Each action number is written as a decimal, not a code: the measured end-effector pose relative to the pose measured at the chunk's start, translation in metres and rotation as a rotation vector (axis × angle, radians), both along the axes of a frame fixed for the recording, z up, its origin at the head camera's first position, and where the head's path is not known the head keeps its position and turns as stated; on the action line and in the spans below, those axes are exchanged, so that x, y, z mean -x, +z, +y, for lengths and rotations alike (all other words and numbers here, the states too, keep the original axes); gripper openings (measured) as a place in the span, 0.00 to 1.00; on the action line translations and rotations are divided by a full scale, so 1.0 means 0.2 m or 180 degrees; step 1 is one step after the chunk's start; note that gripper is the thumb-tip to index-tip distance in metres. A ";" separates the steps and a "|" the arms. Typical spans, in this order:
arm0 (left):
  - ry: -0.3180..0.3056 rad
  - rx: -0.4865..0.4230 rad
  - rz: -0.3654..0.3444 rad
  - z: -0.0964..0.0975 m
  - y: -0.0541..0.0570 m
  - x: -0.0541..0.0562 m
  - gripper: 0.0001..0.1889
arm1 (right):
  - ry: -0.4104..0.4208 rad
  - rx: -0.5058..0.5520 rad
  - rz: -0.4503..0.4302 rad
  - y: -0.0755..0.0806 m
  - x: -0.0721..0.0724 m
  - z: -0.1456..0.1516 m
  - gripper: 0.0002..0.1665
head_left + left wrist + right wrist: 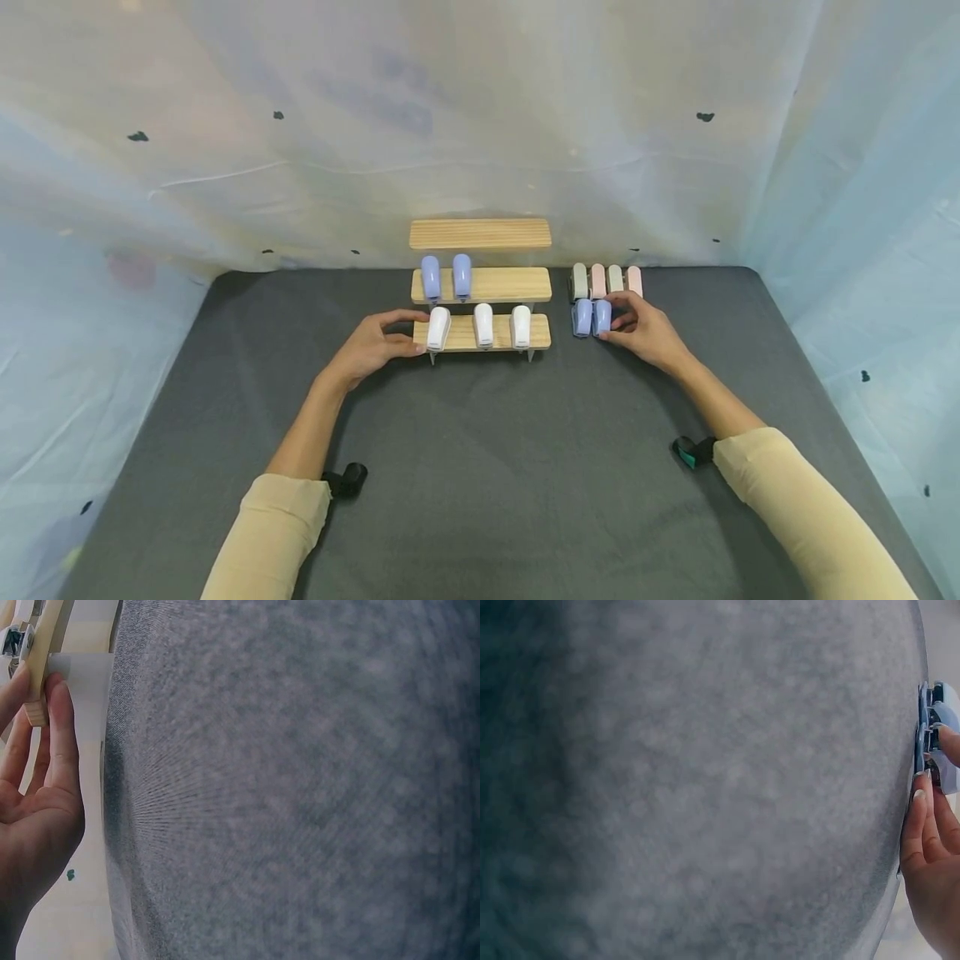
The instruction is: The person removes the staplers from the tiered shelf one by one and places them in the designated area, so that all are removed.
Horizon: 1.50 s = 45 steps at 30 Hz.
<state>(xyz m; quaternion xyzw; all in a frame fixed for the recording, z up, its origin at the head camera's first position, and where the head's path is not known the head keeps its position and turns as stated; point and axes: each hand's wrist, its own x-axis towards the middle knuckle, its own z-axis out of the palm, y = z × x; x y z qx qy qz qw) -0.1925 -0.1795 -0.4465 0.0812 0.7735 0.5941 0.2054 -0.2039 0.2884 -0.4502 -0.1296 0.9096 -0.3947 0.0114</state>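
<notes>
A tiered wooden rack (498,285) stands at the back of the table. Its lowest board (465,336) carries three white mini staplers (483,326), the leftmost slightly slanted. Two blue-violet staplers (461,276) stand on the middle board's left half. My left hand (377,339) grips the left end of the lowest board, thumb and fingers on opposite faces of the wood (36,712). Right of the rack, my right hand (643,331) holds the right one of two blue staplers (602,317) between thumb and fingers. Its twin (581,318) stands close beside it.
Behind the blue pair stands a row of pale green and pink staplers (597,282). The top board (480,234) of the rack bears nothing. Grey cloth (480,467) covers the table, with pale curtains (480,100) behind and at the sides.
</notes>
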 end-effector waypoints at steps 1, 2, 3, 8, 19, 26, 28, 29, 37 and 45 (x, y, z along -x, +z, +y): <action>-0.0001 -0.0004 -0.0003 0.00 0.00 0.00 0.29 | 0.0006 -0.0009 -0.0002 0.00 0.00 0.00 0.38; -0.0001 -0.0003 -0.0005 0.00 0.00 0.00 0.29 | 0.0008 -0.0011 -0.0003 0.00 0.00 0.01 0.38; 0.0003 0.0000 -0.0002 0.00 0.00 0.00 0.29 | 0.0008 -0.0016 0.0001 0.00 -0.01 0.01 0.38; 0.0013 0.0002 -0.0004 0.01 0.00 0.01 0.29 | 0.0019 0.0019 0.0109 0.01 0.00 0.03 0.35; 0.0012 0.0008 -0.0016 0.01 0.01 0.01 0.30 | -0.0189 0.0124 0.0333 0.09 -0.01 0.01 0.28; 0.0013 0.0007 -0.0010 0.01 0.01 0.00 0.29 | -0.0089 0.0218 0.0453 0.14 0.00 -0.03 0.31; 0.0008 0.0008 -0.0007 0.01 0.01 0.00 0.29 | -0.0076 0.0218 0.0482 0.17 -0.01 -0.06 0.31; 0.0006 0.0005 -0.0003 0.01 0.01 0.00 0.29 | -0.0065 0.0243 0.0489 0.19 -0.01 -0.08 0.31; 0.0012 0.0021 0.0000 0.01 0.02 -0.01 0.29 | 0.0268 0.0549 0.0544 0.28 -0.04 -0.20 0.31; 0.0026 0.0041 -0.0008 0.01 0.02 -0.01 0.29 | 0.0388 0.0573 0.0595 0.44 -0.07 -0.34 0.26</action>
